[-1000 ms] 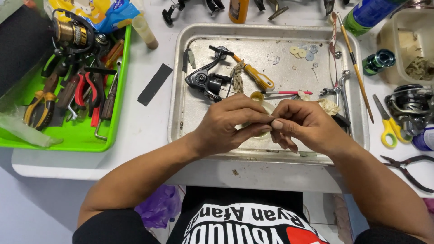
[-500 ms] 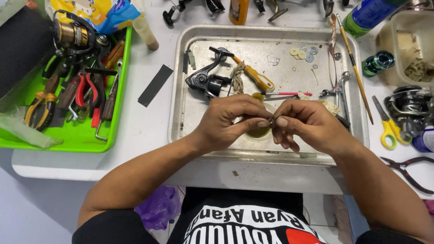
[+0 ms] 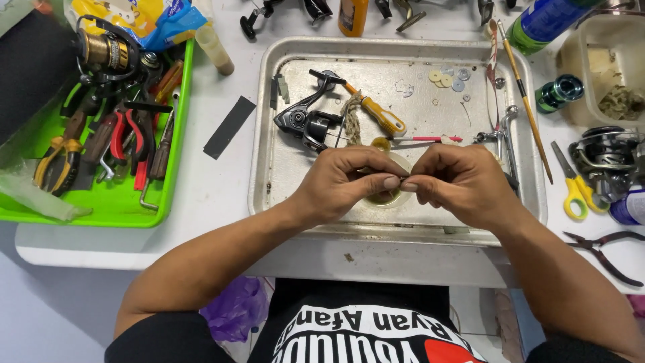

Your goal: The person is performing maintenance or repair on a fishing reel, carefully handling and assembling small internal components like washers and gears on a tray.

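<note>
A: Head view: both hands met over the metal tray (image 3: 263, 121), near its front edge. Left hand (image 3: 342, 185) and right hand (image 3: 457, 181) were pinched fingertip to fingertip on a tiny part (image 3: 402, 180).

B: It sat dead centre between them, equally near both; its long axis was too small to tell.

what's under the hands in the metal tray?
A round yellowish dish shows between the left hand and right hand, on the dented metal tray. Its contents are covered.
</note>
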